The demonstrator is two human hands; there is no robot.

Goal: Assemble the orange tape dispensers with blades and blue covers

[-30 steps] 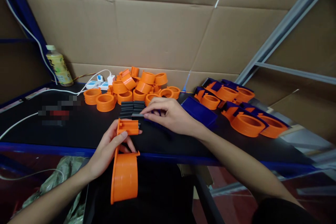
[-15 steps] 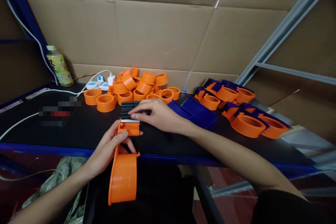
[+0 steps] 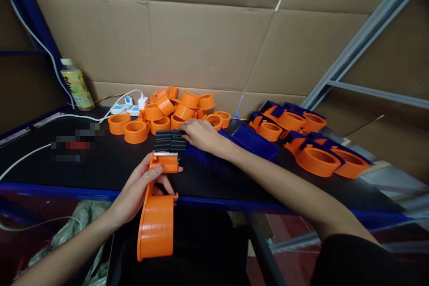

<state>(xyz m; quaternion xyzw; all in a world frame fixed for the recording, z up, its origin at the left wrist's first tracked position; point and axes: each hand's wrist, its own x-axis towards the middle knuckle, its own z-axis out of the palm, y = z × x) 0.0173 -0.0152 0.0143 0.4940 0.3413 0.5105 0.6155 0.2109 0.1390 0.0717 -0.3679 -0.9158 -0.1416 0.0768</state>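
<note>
While the left hand (image 3: 139, 190) grips an orange dispenser shell (image 3: 156, 219) at the bench (image 3: 100, 165) edge, a toothed strip seated in its top, the right hand (image 3: 197, 135) rests loosely curled against the black ribbed blocks (image 3: 170, 140).

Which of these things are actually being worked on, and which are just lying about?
In use:
- orange dispenser body, held in the left hand
- black ribbed pieces, beside the right hand
- orange rings
- blue parts

Lying about:
- drink bottle
- power strip
- white cable
</note>
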